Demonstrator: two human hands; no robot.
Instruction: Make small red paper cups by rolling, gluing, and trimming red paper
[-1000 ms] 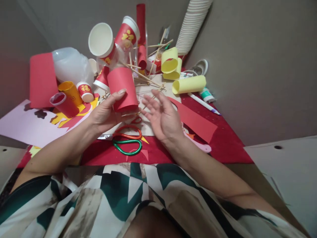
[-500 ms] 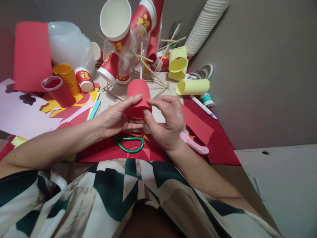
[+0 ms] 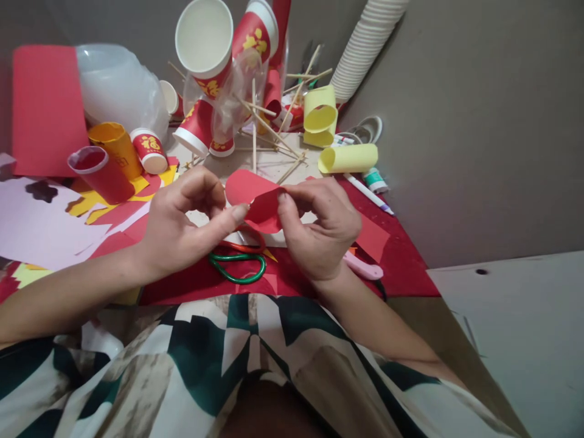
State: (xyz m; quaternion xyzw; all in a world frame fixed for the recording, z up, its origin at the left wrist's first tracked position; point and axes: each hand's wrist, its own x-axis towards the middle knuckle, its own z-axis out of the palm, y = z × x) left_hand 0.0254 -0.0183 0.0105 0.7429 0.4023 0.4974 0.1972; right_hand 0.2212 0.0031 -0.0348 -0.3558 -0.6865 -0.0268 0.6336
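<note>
A curled piece of red paper (image 3: 246, 187) is held up between my two hands above the table. My left hand (image 3: 189, 219) pinches its left lower edge, thumb in front and fingers curled behind. On the other side my right hand (image 3: 317, 222) grips the right edge between thumb and forefinger. The paper bends into a loose, open roll with its inner side partly showing. Just below it lie scissors with green and orange handles (image 3: 238, 278); their blades are mostly hidden.
Several red paper cups (image 3: 204, 39) and thin sticks (image 3: 274, 131) form a structure behind the hands. Yellow paper rolls (image 3: 347, 158), a marker (image 3: 368, 193) and a pink-handled tool (image 3: 364, 266) lie right. Orange (image 3: 119, 149) and red rolls (image 3: 101, 176) and lilac paper (image 3: 45, 225) are left.
The red paper has gone from an upright closed-looking tube to a tilted, loosened curl. My left hand has drawn back from under it and now pinches its edge.
</note>
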